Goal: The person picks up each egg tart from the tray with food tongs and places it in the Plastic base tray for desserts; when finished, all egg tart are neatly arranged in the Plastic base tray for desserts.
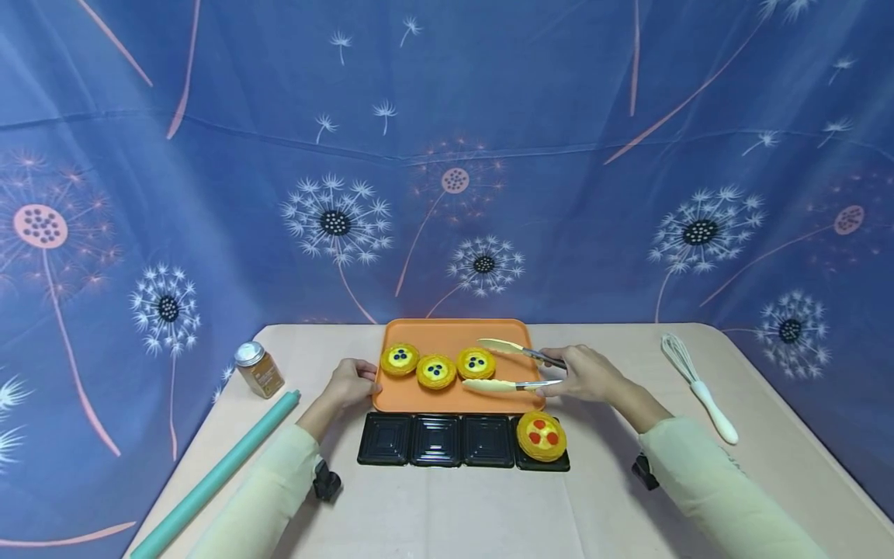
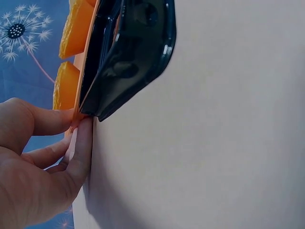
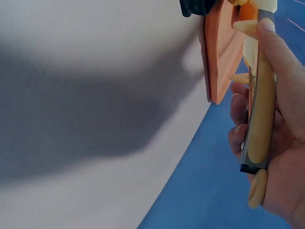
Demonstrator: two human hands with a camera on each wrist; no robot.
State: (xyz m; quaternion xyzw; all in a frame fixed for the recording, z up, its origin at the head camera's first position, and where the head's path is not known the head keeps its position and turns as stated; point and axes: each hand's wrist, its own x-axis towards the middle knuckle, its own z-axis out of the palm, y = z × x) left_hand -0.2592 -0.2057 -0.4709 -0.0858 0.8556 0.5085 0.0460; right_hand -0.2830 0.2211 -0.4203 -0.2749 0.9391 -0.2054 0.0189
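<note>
My left hand (image 1: 351,382) pinches the left edge of an orange tray (image 1: 454,401); the left wrist view shows thumb and fingers at its rim. In my right hand (image 1: 585,374) I grip a pair of tongs (image 3: 261,105) with cream-coloured tips. The tongs are spread, one tip behind and one in front of the rightmost blueberry-topped egg tart (image 1: 476,362). Whether they touch it, I cannot tell. Two similar tarts, the middle one (image 1: 436,372) and the left one (image 1: 400,359), sit on the tray too.
Before the tray lies a row of black square plastic trays (image 1: 436,440); the rightmost bears a tart with red toppings (image 1: 542,436). A shaker jar (image 1: 259,370) and a teal rolling pin (image 1: 216,473) lie left, a whisk (image 1: 698,387) right. A blue patterned cloth (image 1: 559,194) hangs behind.
</note>
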